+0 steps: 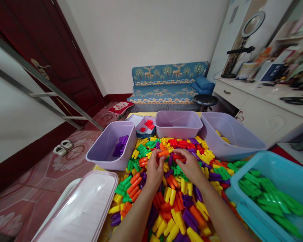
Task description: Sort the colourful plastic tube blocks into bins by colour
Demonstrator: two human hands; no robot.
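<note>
Here, both hands meet low over a heap of coloured plastic pieces (pixel 169 195) at the middle of the tabletop (pixel 146 114). The left hand (pixel 156 165) pinches an orange piece (pixel 164 153) between thumb and fingers, just above the far part of the heap; a yellow tip shows at the piece's right end. The right hand (pixel 188 165) is curved, its fingers bent toward that yellow tip, but whether they grip it or only hover beside it I cannot tell.

Under and around the hands, yellow, green, orange, purple and red pieces lie jumbled at all angles, many of them side by side in joined rows. To the left stands a lilac tub (pixel 107 164) with purple pieces (pixel 120 145) in it. At the far side, a small box (pixel 143 135) holds red pieces (pixel 149 124), and just right of it is a second lilac tub (pixel 178 132). A third tub (pixel 232 153), far right, has a few yellow pieces (pixel 222 137); near right, a blue bin (pixel 252 215) contains many green pieces (pixel 270 191). A clear lid (pixel 83 205) lies near left, beside the heap. Beyond the tabletop are a blue patterned sofa (pixel 164 92) and a round black stool (pixel 205 99).
</note>
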